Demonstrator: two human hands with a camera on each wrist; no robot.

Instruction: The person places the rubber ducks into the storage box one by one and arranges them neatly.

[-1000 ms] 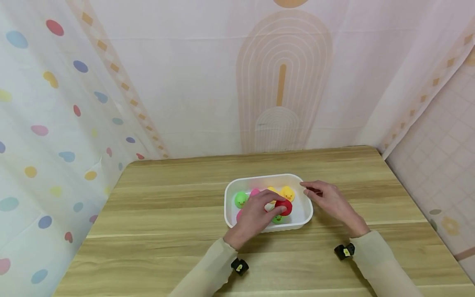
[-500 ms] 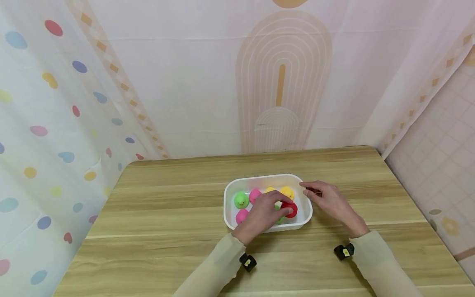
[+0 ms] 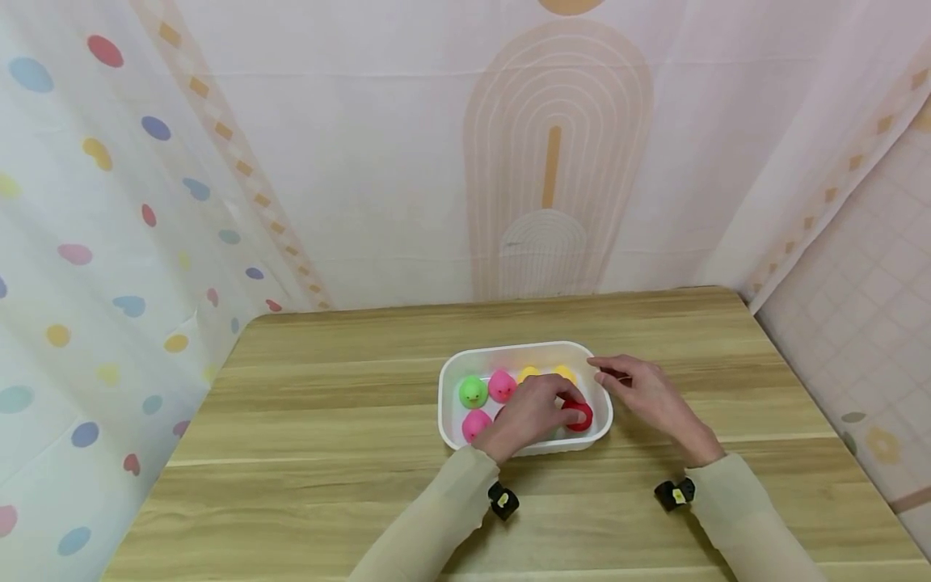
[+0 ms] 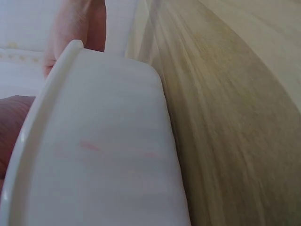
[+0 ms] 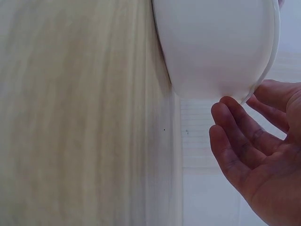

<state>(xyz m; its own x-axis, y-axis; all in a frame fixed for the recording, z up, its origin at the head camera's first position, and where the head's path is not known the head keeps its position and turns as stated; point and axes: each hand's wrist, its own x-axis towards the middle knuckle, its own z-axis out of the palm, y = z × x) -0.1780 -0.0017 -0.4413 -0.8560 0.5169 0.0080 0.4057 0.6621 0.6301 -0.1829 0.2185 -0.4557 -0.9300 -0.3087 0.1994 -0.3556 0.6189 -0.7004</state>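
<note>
My left hand [image 3: 532,414] reaches into a white plastic bin [image 3: 452,365] and grips a red ball-like toy [image 3: 582,420] between thumb and fingers, at the bin's right end. My right hand [image 3: 650,398] holds the bin's right rim near its back corner; in the right wrist view its fingers [image 5: 235,141] lie against the outer wall. Inside the bin sit rubber ducks: a green duck [image 3: 473,393], pink ducks [image 3: 502,386] and yellow ducks [image 3: 529,373]. Part of a dark red thing shows beside my left hand, which covers the bin's front middle.
The bin stands on a wood-grain table [image 3: 327,420]. Behind it hangs a pale patterned curtain [image 3: 393,178], and a dotted curtain [image 3: 102,323] lines the left. Black wrist cameras [image 3: 503,501] sit below both sleeves.
My left hand has moved right inside the bin with the red toy, from beside the green duck to the right end. More of the pink ducks shows. My right hand has stayed put.
</note>
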